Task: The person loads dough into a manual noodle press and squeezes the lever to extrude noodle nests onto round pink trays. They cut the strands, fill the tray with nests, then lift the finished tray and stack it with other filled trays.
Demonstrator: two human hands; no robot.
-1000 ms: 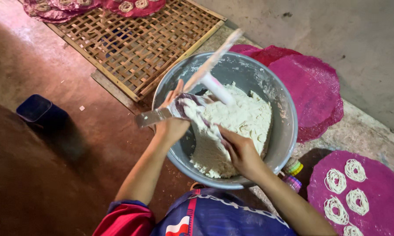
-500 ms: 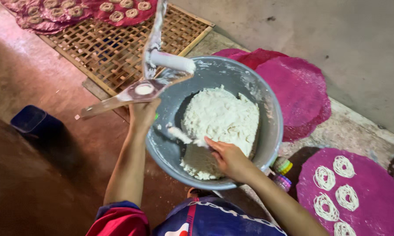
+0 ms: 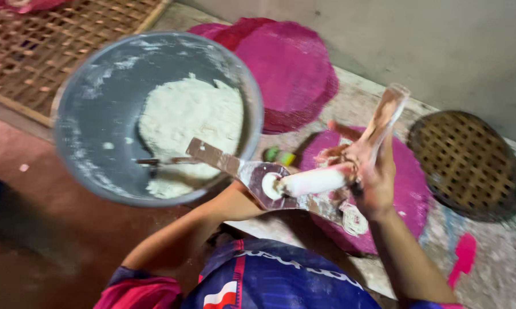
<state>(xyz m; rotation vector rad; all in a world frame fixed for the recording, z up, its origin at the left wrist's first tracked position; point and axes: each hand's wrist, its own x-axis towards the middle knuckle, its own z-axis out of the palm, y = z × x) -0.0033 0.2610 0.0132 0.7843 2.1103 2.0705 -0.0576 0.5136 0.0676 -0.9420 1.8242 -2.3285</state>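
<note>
Head view shows a big grey metal bowl on the floor, holding a mound of white dough. Right of it lie round pink mats, and farther right a round woven tray. Over one mat, the right hand closes its grip around a dough-smeared press. The left hand is hidden beneath the press; its grip cannot be told.

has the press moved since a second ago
Yes. The press was over the dough in the bowl; it now sits off the bowl's rim, over the pink mat, right hand on its handle.
</note>
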